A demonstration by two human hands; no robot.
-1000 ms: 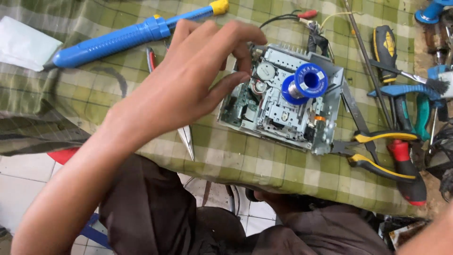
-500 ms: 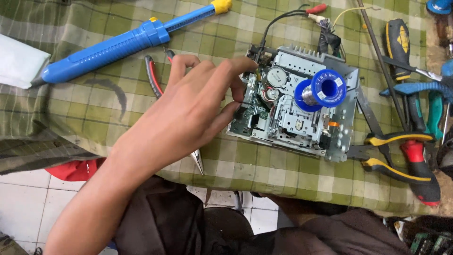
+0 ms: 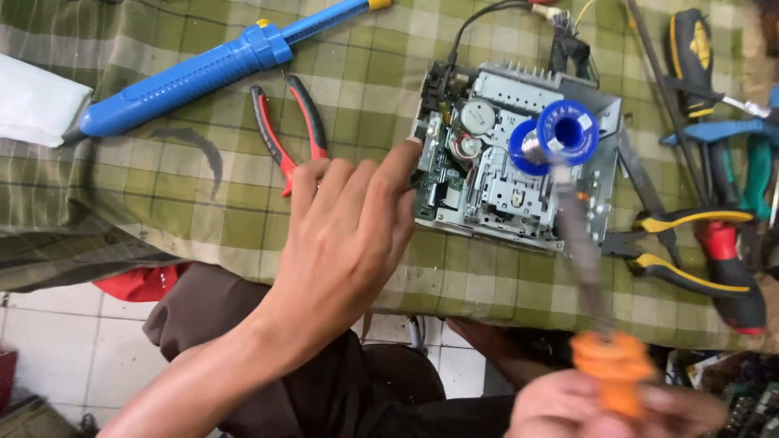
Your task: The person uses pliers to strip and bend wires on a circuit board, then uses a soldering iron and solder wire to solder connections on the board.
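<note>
— Checked cloth point(image 3: 203, 219) covers the bench; where's the mechanism point(image 3: 511, 170)?
— Centre-right, solder spool point(image 3: 556, 138) on top.
— Hands?
— Left hand point(image 3: 345, 235), fingers loose, fingertip steadying its near-left corner. Right hand point(image 3: 617, 410) grips the soldering iron point(image 3: 604, 357), tip angled toward it.

- I see a woven green checked cloth point(image 3: 162, 203), matt and rumpled, across the frame.
- Centre right, a bare grey metal chassis point(image 3: 519, 162), dull.
- Upper left, a glossy blue plastic pump tool point(image 3: 203, 69).
- At centre, red rubbery-gripped pliers point(image 3: 284, 130).
</note>
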